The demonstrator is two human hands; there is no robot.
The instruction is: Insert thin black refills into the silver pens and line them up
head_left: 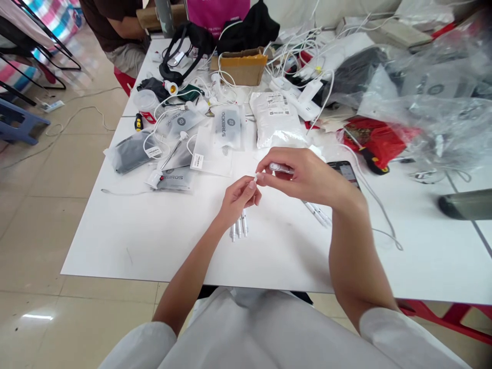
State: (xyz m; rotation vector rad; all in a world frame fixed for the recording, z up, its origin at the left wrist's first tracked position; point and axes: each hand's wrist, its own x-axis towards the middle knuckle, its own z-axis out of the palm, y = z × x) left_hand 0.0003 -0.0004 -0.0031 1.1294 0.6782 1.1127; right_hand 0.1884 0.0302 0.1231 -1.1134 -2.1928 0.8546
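My right hand (pixel 295 174) is closed round a slim white and clear pen (pixel 281 168), which lies across the curled fingers. Its thumb and fingertip also pinch a small white piece (pixel 255 177). Just left of and below it, my left hand (pixel 240 197) is closed, its thumb and forefinger meeting at the same small piece. Whether that piece belongs to a pen is too small to tell. Several similar pens (pixel 239 226) lie side by side on the table under my left hand. More pens (pixel 318 213) lie below my right wrist, partly hidden by it.
A phone (pixel 345 173) lies behind my right forearm. Plastic-bagged pouches (pixel 227 127), a white parcel (pixel 277 119) and tangled white cables (pixel 292 51) cover the back of the white table (pixel 154 241). A screwdriver (pixel 372 160) rests on red plastic at right. Another person (pixel 119 31) sits at far left.
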